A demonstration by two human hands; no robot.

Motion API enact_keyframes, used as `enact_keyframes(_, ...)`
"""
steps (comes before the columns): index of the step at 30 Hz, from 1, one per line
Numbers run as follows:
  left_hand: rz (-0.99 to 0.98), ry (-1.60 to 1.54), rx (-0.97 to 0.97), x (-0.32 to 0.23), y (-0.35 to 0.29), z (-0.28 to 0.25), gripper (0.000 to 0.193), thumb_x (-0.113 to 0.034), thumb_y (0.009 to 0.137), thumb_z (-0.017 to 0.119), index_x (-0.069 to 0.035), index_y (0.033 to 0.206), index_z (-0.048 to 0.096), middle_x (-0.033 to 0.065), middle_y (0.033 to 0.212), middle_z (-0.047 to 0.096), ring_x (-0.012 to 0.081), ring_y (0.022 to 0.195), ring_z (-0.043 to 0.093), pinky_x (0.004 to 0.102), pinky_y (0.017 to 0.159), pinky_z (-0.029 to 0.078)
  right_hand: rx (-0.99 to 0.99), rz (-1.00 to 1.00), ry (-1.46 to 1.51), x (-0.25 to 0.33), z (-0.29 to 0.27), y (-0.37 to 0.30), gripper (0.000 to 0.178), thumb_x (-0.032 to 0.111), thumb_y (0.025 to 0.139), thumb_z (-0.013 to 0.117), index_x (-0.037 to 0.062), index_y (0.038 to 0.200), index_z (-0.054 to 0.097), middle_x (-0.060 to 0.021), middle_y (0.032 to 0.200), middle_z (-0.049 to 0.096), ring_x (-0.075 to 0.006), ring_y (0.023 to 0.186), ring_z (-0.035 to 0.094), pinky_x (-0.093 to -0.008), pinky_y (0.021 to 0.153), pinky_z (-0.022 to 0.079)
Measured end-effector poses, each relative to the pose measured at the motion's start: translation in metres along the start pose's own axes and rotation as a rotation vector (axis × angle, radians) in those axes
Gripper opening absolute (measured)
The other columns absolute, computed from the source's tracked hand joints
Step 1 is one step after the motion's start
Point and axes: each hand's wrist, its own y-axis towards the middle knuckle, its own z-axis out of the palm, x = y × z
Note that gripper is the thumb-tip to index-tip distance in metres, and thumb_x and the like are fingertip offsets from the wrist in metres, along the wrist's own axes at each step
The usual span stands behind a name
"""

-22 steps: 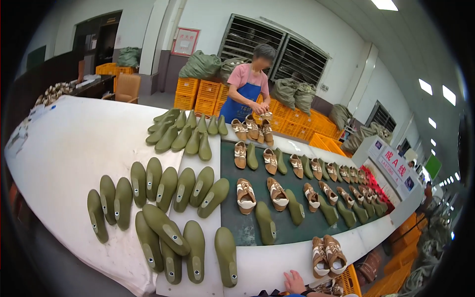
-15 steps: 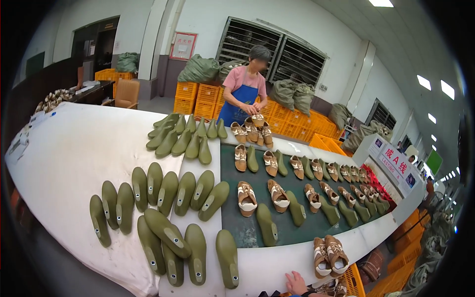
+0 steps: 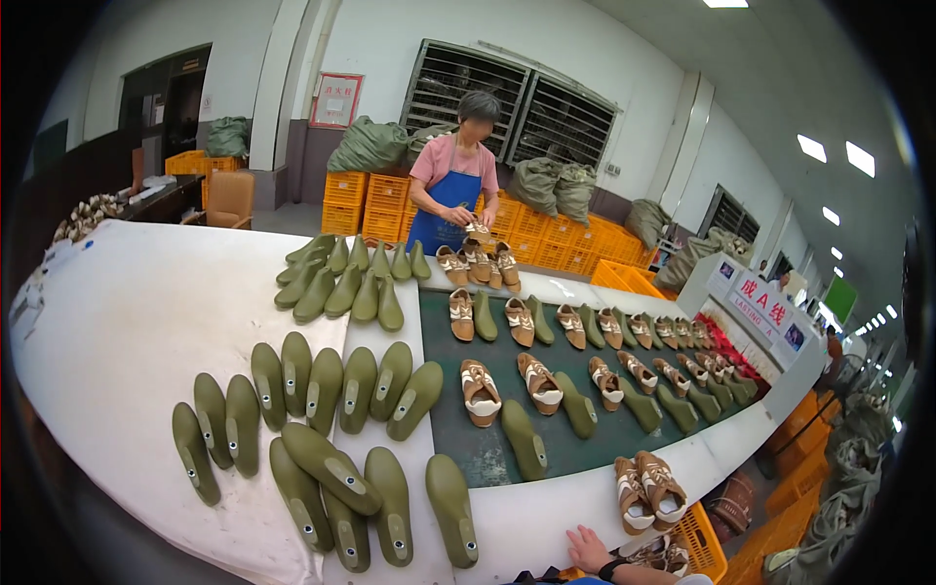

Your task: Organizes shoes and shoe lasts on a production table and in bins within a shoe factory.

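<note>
Only my right hand (image 3: 588, 548) shows, at the bottom edge, with a dark watch on the wrist. It lies on the white table edge (image 3: 546, 522) and holds nothing. A pair of brown-and-white shoes (image 3: 648, 492) stands just to its upper right, and a green shoe last (image 3: 452, 509) lies to its left. My left hand is out of view. Rows of shoes and green lasts sit on the dark green belt (image 3: 487, 448).
Several green lasts (image 3: 322, 390) lie on the white table (image 3: 127, 331) at left. Across the belt a person in a blue apron (image 3: 454, 195) handles a shoe. An orange crate (image 3: 700, 541) sits by my hand. Orange crates (image 3: 375, 195) and green sacks line the far wall.
The view has tilted slightly. My right hand stays at the table edge. The person across the belt keeps working on a shoe.
</note>
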Motion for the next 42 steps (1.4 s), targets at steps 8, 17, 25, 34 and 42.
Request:
enact_keyframes(8,0.033,-0.056,0.009,0.011,0.018,0.007,0.031,-0.019,0.087,0.051,-0.002,0.113,0.054,0.0159,0.104,0.059,0.0248,0.095,0.056,0.0320,0.083,0.044,0.056,-0.057,-0.045,-0.007,0.003,0.001,0.051,0.027,0.082,0.049,0.0078,0.129,0.038,-0.0281,0.127,0.036,-0.0441,0.115,0.036,-0.0471,0.099,0.031)
enact_keyframes(17,0.014,-0.061,0.040,0.009,0.026,0.014,0.031,-0.019,0.087,0.051,-0.002,0.113,0.054,0.0156,0.104,0.059,0.0244,0.094,0.056,0.0318,0.083,0.044,0.015,-0.074,-0.103,-0.001,-0.001,0.000,0.051,0.026,0.082,0.049,0.0073,0.129,0.037,-0.0276,0.125,0.038,-0.0429,0.113,0.038,-0.0463,0.098,0.032)
enact_keyframes(25,-0.020,-0.154,0.006,0.025,0.015,0.031,0.031,-0.019,0.087,0.051,-0.002,0.113,0.054,0.0153,0.104,0.059,0.0240,0.094,0.056,0.0317,0.083,0.044,0.038,-0.122,-0.136,-0.007,0.002,0.004,0.050,0.025,0.082,0.050,0.0069,0.128,0.038,-0.0279,0.124,0.038,-0.0429,0.113,0.039,-0.0462,0.097,0.032)
enact_keyframes(34,-0.057,-0.153,-0.047,0.024,0.001,0.015,0.031,-0.019,0.087,0.051,-0.002,0.113,0.054,0.0149,0.104,0.059,0.0235,0.094,0.056,0.0315,0.083,0.044,0.039,-0.040,-0.127,0.005,0.005,0.001,0.052,0.027,0.081,0.049,0.0051,0.127,0.039,-0.0290,0.126,0.037,-0.0449,0.113,0.038,-0.0477,0.097,0.032)
enact_keyframes(42,-0.192,-0.109,0.005,0.028,-0.061,0.004,0.031,-0.019,0.087,0.051,-0.002,0.113,0.054,0.0146,0.104,0.059,0.0231,0.094,0.056,0.0313,0.083,0.044,-0.023,0.104,-0.149,0.004,0.026,0.003,0.051,0.021,0.077,0.048,0.0057,0.126,0.042,-0.0274,0.126,0.039,-0.0451,0.114,0.038,-0.0478,0.099,0.031)
